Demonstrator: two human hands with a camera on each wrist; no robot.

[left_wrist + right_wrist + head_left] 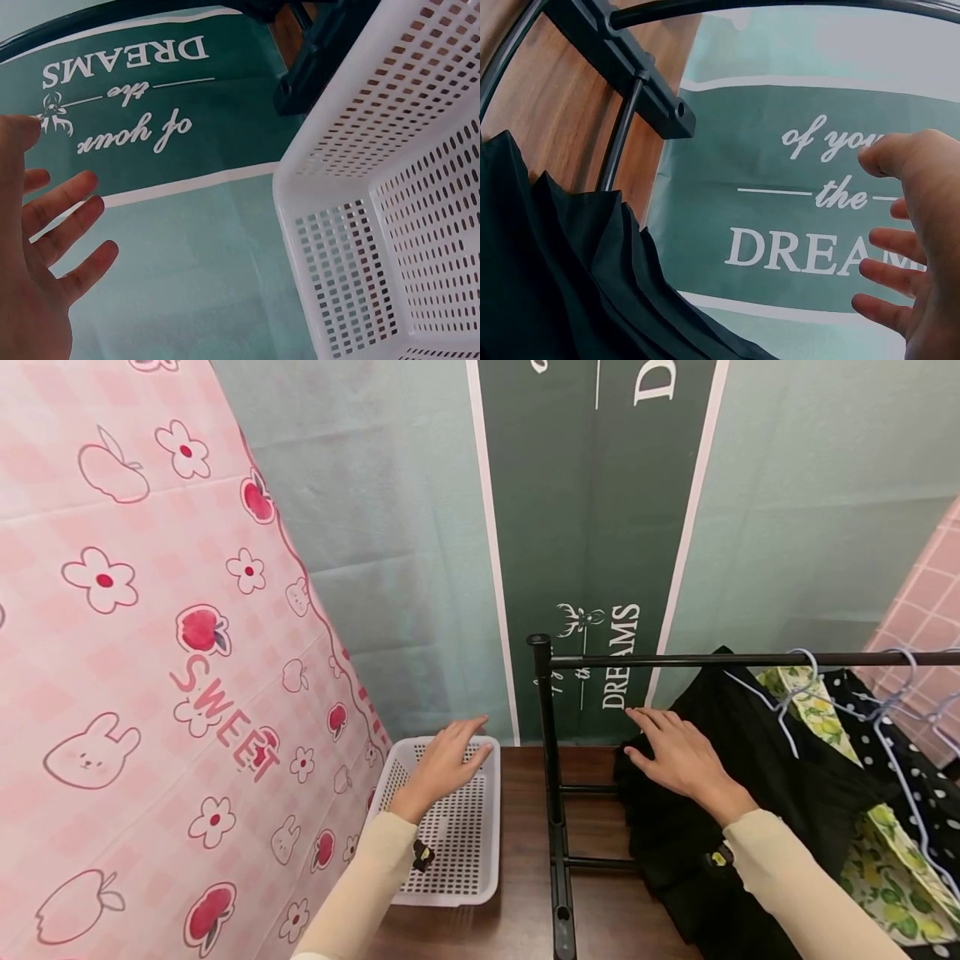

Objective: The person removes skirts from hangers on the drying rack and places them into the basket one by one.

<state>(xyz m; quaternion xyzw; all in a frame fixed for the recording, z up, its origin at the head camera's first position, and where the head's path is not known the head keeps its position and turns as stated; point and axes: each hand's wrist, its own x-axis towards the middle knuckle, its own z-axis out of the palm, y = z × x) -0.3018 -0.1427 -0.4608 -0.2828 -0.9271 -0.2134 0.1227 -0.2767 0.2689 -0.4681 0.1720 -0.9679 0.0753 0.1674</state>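
Note:
My left hand (446,764) hovers over a white perforated plastic basket (491,860), fingers loosely extended and nothing in them. In the left wrist view the same hand (45,247) is beside the basket (300,202), apart from it. My right hand (682,760) is held above a black pleated garment (667,860) hanging on the rack, its fingers spread and holding nothing. The right wrist view has that hand (915,247) at the right, away from the dark pleats (577,277). Whether it brushes the garment cannot be told from the head view.
A black metal clothes rack (552,793) stands between the hands, its top rail (697,660) running right. Blue hangers (802,685) carry a lemon-print garment (892,877) and a polka-dot one (922,777). A pink printed cloth (150,693) borders the left; a wooden surface (517,827) lies below.

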